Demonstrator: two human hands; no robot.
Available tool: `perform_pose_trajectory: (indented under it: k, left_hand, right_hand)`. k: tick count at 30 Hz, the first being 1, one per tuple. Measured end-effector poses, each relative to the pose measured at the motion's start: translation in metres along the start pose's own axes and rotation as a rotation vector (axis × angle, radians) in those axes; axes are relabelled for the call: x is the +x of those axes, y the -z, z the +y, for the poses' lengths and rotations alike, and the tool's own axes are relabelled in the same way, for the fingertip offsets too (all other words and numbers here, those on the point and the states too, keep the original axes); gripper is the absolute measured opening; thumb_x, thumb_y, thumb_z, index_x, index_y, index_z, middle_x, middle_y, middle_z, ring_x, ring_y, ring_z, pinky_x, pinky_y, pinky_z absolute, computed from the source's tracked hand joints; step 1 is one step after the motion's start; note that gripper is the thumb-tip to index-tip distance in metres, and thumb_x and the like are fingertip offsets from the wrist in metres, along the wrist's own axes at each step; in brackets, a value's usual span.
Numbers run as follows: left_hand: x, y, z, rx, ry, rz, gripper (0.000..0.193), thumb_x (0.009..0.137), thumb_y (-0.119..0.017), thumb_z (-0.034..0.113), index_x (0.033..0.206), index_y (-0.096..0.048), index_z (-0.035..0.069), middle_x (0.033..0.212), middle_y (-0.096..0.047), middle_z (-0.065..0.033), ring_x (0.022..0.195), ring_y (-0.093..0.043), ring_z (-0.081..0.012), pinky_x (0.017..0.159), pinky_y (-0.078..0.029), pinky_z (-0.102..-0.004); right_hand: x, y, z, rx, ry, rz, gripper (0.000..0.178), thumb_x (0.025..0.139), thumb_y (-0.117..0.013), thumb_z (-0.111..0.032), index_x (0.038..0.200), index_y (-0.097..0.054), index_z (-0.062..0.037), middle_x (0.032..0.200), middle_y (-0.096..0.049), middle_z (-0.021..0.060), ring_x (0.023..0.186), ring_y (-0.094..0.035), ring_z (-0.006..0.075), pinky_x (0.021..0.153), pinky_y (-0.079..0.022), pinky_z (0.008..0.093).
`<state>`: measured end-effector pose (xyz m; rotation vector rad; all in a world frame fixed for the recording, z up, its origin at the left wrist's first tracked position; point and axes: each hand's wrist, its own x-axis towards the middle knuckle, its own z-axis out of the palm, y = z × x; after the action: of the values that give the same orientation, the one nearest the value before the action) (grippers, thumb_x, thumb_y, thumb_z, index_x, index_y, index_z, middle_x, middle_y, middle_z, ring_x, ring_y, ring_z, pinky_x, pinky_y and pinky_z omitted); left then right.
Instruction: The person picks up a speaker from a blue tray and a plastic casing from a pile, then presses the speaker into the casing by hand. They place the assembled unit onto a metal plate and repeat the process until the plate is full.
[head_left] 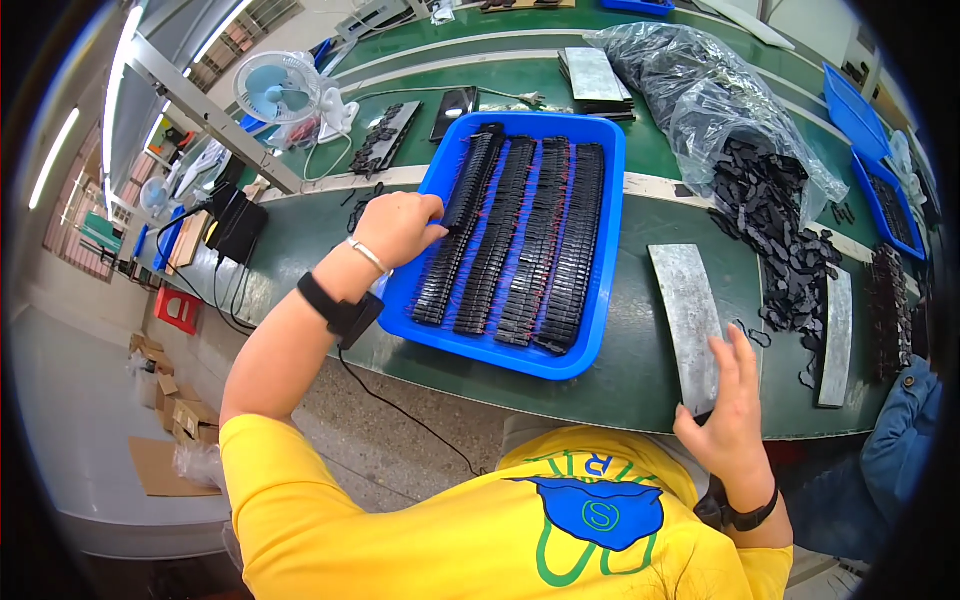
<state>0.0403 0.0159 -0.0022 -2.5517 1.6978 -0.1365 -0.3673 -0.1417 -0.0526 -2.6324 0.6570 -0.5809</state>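
A blue plastic tray (612,250) stands on the green table before me, packed with several long rows of small black parts (495,250) with red and blue bits showing between them. My left hand (398,230) is at the tray's left rim, its fingers curled and the thumb and forefinger closed at the leftmost row. What they pinch, if anything, is hidden. To the right, a flat grey metal plate (688,310) lies near the table's front edge. Over its near end is my right hand (728,425), fingers apart, with the thumb by the plate's near left corner.
A clear plastic bag (700,90) spills loose black pieces (770,210) at the right. A second metal plate (836,340) lies beside them, near another person's blue sleeve (900,415). Behind the tray are stacked plates (597,75); a fan (278,90) and black adapter (237,225) stand left.
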Motion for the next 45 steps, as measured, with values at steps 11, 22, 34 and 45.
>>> perform_pose_trajectory:
  k: [11,22,34,45]
  left_hand:
    - [-0.04,0.032,0.206,-1.821,-0.011,-0.908,0.05,0.097,-0.05,0.028,0.138,-0.038,0.002,0.129,-0.052,-0.0151,0.111,-0.056,-0.0187,0.086,-0.051,-0.0305]
    - [-0.004,0.041,0.236,-1.961,0.126,-0.41,0.041,0.094,-0.053,0.025,0.129,-0.043,0.006,0.12,-0.054,-0.0117,0.098,-0.06,-0.0198,0.069,-0.054,-0.0306]
    - [0.199,0.07,0.102,-1.736,0.675,0.211,0.024,0.095,-0.051,0.026,0.084,-0.056,0.006,0.057,-0.046,0.0018,0.042,-0.039,-0.0083,0.036,-0.026,-0.0202]
    - [0.33,0.031,0.059,-2.451,0.814,-0.154,0.022,0.097,-0.039,0.022,0.08,-0.045,0.01,0.053,-0.036,0.0011,0.043,-0.038,-0.0111,0.037,-0.027,-0.0224]
  right_hand:
    - [0.011,0.021,-0.013,0.64,-0.17,0.164,0.086,0.063,-0.069,-0.017,0.139,-0.031,-0.0082,0.145,-0.029,0.0096,0.125,-0.036,0.0251,0.092,-0.038,0.0353]
    - [0.035,0.014,0.004,0.478,0.32,0.325,0.078,0.066,-0.075,-0.011,0.133,-0.038,-0.0027,0.139,-0.033,0.0203,0.124,-0.04,0.0304,0.095,-0.042,0.0389]
    - [0.025,0.023,0.082,0.638,0.026,0.183,0.037,0.072,-0.067,0.001,0.108,-0.058,-0.001,0.103,-0.058,0.0102,0.07,-0.061,0.0127,0.066,-0.049,0.0261]
    - [0.031,0.021,0.098,0.355,0.121,0.293,0.022,0.071,-0.067,-0.002,0.092,-0.059,-0.0028,0.086,-0.06,0.0104,0.064,-0.061,0.023,0.058,-0.049,0.032]
